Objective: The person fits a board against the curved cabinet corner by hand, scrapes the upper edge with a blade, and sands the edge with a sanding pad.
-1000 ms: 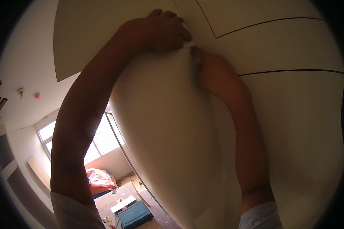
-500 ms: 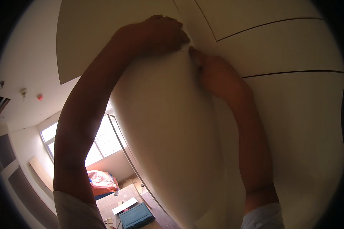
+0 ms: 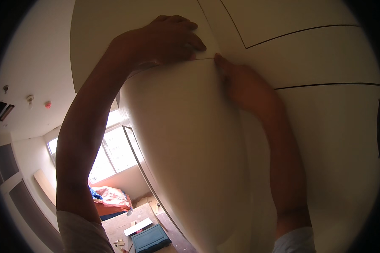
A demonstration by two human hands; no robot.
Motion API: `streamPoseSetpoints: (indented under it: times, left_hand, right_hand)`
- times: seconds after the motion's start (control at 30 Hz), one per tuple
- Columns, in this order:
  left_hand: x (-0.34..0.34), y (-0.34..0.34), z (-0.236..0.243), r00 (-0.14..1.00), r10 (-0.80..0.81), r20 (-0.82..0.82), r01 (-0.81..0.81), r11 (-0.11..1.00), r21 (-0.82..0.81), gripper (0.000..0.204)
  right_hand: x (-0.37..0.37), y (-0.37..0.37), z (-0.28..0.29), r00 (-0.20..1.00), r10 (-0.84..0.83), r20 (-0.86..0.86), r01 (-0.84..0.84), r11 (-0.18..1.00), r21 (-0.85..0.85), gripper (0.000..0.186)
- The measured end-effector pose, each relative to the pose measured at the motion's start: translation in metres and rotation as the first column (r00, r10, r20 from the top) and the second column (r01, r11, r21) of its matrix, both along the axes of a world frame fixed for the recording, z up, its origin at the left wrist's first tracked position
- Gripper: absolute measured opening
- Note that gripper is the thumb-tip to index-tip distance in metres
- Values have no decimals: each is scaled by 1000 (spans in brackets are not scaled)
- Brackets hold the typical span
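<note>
A pale upper panel (image 3: 101, 38) and a tall pale lower panel (image 3: 185, 126) meet at a thin seam beneath my hands. My left hand (image 3: 160, 42) lies across the upper panel just above that seam, its fingers spread and bent, holding nothing. Close to the seam's right end, my right hand (image 3: 245, 84) is closed, with one fingertip against the corner of the panels. The rest of its fingers curl out of sight, so what they hold, if anything, is hidden.
Pale cabinet fronts (image 3: 321, 122) with dark gaps stand to the right. Below left are a window (image 3: 114, 152), a reddish cover (image 3: 114, 200) over a heap, a blue-green case (image 3: 151, 239) and a white strip (image 3: 138, 227). A ceiling lamp (image 3: 30, 100) hangs far left.
My left hand has shifted left along the panel and its fingers have spread. More of the seam now shows between my hands. My right fingertip stays near the corner.
</note>
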State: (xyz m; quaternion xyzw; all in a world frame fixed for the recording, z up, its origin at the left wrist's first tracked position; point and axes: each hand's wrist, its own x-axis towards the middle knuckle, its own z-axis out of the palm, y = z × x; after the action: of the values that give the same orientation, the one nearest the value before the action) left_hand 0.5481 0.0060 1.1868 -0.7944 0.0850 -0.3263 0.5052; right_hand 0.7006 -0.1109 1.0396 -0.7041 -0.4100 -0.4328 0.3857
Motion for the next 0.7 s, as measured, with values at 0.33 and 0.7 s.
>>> streamPoseSetpoints:
  times: [0.33,0.7]
  left_hand:
    - [1,-16,-13,994,108,12,-107,992,-60,36]
    - [-3,-16,-5,992,124,-2,-123,990,-64,34]
  right_hand:
    - [-9,14,-25,976,-110,190,106,994,32,67]
    - [-22,18,-34,965,-183,187,173,983,68,68]
